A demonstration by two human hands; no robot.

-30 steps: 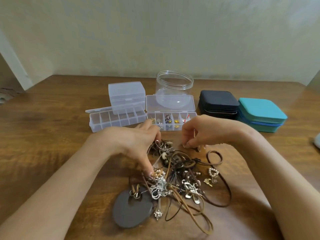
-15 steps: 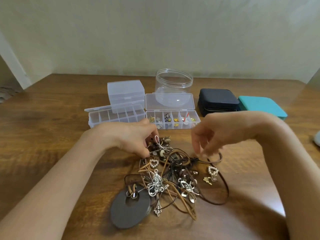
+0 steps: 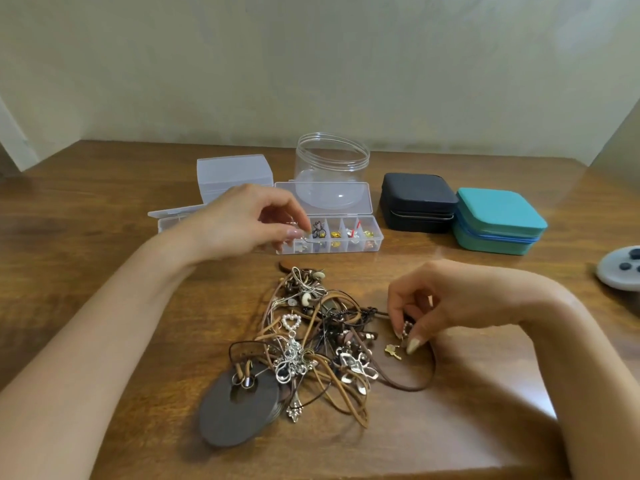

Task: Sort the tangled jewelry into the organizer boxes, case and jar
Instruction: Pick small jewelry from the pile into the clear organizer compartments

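A tangled pile of jewelry (image 3: pixel 311 341) with leather cords, silver charms and a pearl heart lies on the wooden table. My left hand (image 3: pixel 249 221) pinches a thin silver hoop earring (image 3: pixel 304 239) over the left end of the open compartment organizer box (image 3: pixel 375 242), which holds several small pieces. My right hand (image 3: pixel 429 303) pinches a small pearl-edged earring (image 3: pixel 406 328) at the pile's right side, beside a small gold charm (image 3: pixel 393 351). The clear jar (image 3: pixel 331 168) stands open behind the organizer.
A second compartment box (image 3: pixel 166 221) and a closed frosted box (image 3: pixel 235 174) sit at the left. A black case (image 3: pixel 417 200) and a teal case (image 3: pixel 498 220) stand shut at the right. A grey controller (image 3: pixel 621 268) lies at the right edge. A dark round disc (image 3: pixel 235 417) lies near the pile.
My left hand lifted out of the pile and moved up to the organizer box with the hoop earring. My right hand dropped to the pile's right side and took the pearl-edged earring.
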